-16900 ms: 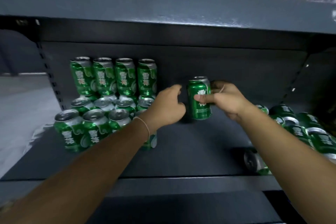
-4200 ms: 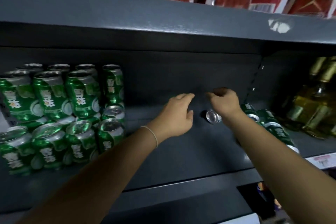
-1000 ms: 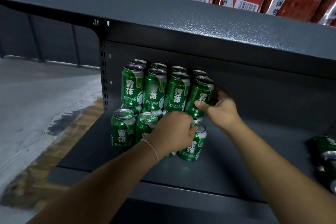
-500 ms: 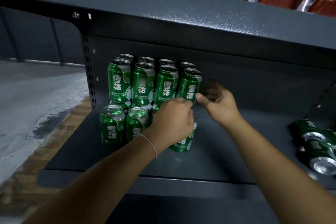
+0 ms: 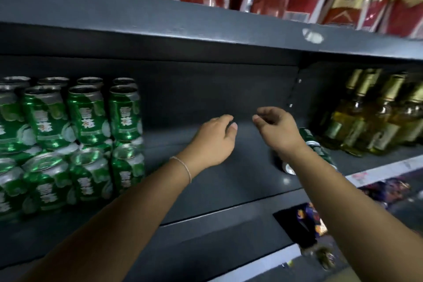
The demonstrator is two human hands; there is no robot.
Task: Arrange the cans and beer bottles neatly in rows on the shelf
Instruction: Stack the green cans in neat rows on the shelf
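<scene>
While both hands are hovering empty over the shelf, left hand loosely open, right hand slackly curled, I'm eyeing the toppled cans under my right wrist: light, smooth, dentable, probably best gripped round the middle.

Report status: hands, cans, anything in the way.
Left hand and right hand empty, over bare shelf. Green aluminium beer cans stacked left; loose green cans lying on their sides under right wrist. Nothing blocking.

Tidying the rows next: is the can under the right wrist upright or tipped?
Tipped. The can lies on its side, its silver end facing the shelf front.
</scene>
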